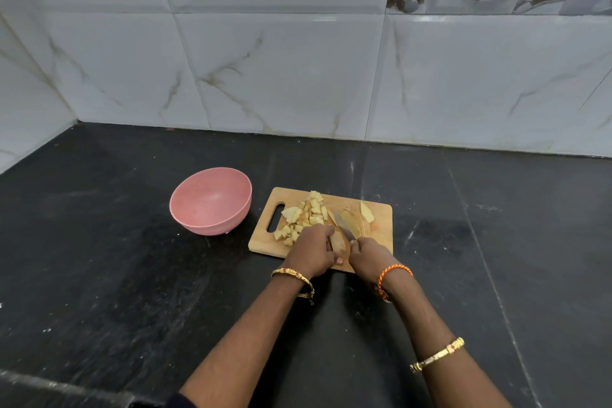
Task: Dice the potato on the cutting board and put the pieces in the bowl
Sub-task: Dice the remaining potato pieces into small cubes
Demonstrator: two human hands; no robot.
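Potato piece (338, 241) lengthwise toward wall

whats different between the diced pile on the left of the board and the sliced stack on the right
The diced pile is small chunky pieces scattered loosely near the cutting board's handle slot; the sliced stack is thin flat slices leaning together in a neat fan. The pile spreads wider; the stack stays compact. The knife blade lies beside the stack, not the pile. Both are pale yellow potato on the board, none in the pink bowl.
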